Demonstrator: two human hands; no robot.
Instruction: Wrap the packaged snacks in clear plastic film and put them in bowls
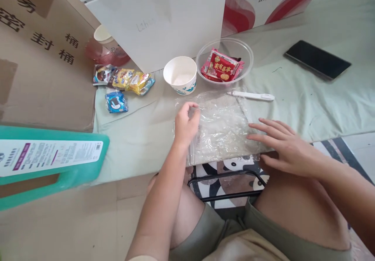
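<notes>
A clear, crinkled plastic bag (221, 130) lies flat at the table's front edge, its lower border near my lap. My left hand (186, 122) is on the bag's left side, fingers curled and thumb bent toward them, closed on the film. At the opposite side, my right hand (281, 146) has its fingers stretched and spread, with the fingertips at the bag's right edge. Just beyond the bag lies a slim white pen-like tool (251, 95). Behind it stand a white paper cup (184, 86) and a clear plastic bowl (249, 60) holding red snack packets (222, 66).
Small wrapped snacks (124, 78) and a blue packet (116, 102) lie to the left. A black phone (318, 59) rests at the right. Cardboard (43, 85), white (181, 23) and red-and-white boxes (263, 7) line the back. A green container (101, 148) stands at front left.
</notes>
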